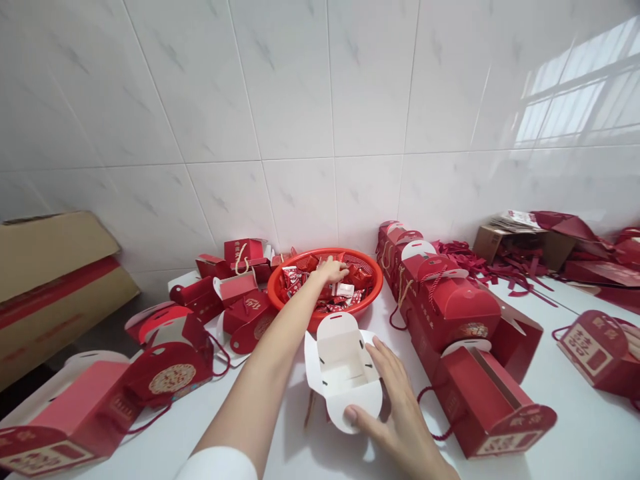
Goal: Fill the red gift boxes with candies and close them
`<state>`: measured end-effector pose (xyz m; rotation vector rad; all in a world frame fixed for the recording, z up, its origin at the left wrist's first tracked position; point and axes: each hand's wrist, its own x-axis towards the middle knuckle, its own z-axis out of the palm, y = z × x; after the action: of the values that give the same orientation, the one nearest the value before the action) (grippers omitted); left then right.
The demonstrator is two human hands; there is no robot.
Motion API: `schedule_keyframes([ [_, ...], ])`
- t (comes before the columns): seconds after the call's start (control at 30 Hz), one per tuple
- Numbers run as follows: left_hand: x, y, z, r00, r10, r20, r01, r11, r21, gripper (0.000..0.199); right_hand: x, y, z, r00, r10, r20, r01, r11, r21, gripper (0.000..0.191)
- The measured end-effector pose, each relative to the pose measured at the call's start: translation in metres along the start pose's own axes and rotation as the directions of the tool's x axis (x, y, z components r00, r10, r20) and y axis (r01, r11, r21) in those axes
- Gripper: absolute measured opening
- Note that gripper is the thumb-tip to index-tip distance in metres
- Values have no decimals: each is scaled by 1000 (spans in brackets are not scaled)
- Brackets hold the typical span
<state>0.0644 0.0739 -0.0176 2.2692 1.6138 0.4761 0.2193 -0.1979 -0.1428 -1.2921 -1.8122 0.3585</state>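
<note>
My left hand (332, 271) reaches into a red plastic basket (276, 303) of small wrapped candies (340, 303). Its fingers look apart and bent over the wrappers, with nothing visibly held. In front of the basket is a small paper gift box (345, 360), its white inside facing up and its flaps spread. The box looks bare inside. My right hand (400, 400) holds this box from the right, with the thumb on the near rounded flap and the fingers along the right side.
Red gift boxes with rope handles stand in a row (450, 320) on the right. More red boxes (170, 360) are on the left, beside a cardboard carton (60, 280). Red paper strips (460, 260) lie at the back right. A tiled wall (300, 120) closes off the white table (300, 460).
</note>
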Motion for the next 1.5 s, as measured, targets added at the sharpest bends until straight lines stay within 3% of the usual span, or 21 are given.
schedule_keyframes([
  [0.13,3,-11,-3,991,-102,-88,90,987,-136,35,0,1,0,999,27,39,-28,999,35,81],
  [0.3,-1,-23,-14,939,-280,-199,201,918,-343,34,1,0,-1,993,73,95,-81,993,90,79],
  [0.53,-5,-24,-24,888,-371,-273,148,791,-593,37,2,-2,-2,994,61,86,-70,991,118,77],
  [0.83,1,-19,-22,894,-423,-144,256,749,-611,37,1,1,-1,994,64,83,-74,990,117,79],
  [1.0,7,-9,-10,925,-380,20,333,781,-528,37,1,1,-1,994,60,90,-69,992,103,80],
  [1.17,5,-6,1,917,-359,174,399,809,-431,37,1,0,-1,994,58,91,-68,992,111,80],
  [1.5,-6,-10,-4,910,-288,299,397,816,-421,36,2,-2,-1,993,68,92,-79,989,128,80],
])
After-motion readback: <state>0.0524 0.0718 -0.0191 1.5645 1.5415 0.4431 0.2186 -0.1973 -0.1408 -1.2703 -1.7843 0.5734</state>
